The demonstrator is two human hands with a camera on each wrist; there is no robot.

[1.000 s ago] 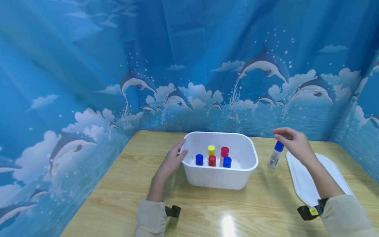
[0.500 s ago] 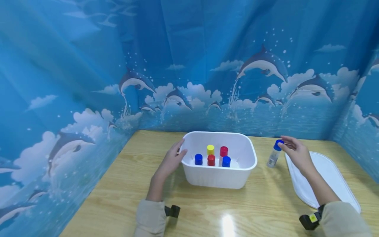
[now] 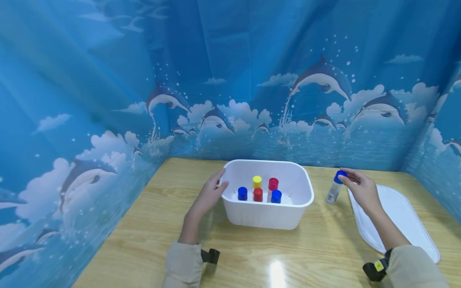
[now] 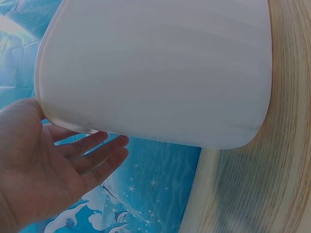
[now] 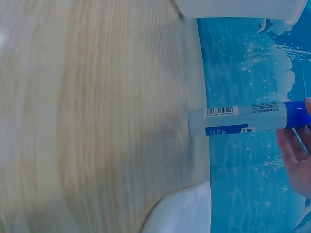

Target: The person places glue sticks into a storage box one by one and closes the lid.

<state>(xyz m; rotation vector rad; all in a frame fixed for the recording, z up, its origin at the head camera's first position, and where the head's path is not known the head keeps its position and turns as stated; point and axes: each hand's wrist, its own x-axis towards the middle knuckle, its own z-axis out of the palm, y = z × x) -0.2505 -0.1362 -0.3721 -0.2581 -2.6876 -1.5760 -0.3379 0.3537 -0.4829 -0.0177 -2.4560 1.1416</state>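
A white plastic box [image 3: 264,216] stands on the table, holding several upright bottles with blue, red and yellow caps, among them a yellow-capped one [image 3: 257,181]. My left hand [image 3: 210,192] holds the box at its left end, thumb at the rim; in the left wrist view the other fingers [image 4: 97,160] are spread along the outer wall. To the right of the box, my right hand [image 3: 361,190] pinches the blue cap of a clear glue bottle [image 3: 333,192]. This bottle tilts slightly, with a barcode label [image 5: 221,111] on its side.
A white lid [image 3: 396,216] with rounded corners lies flat on the wooden table [image 3: 151,236], beneath the right forearm. Behind the table hangs a blue curtain [image 3: 230,80] printed with dolphins.
My right hand has come down a little and to the right onto the bottle's blue cap, and now pinches it. The left hand and the box stay in place.
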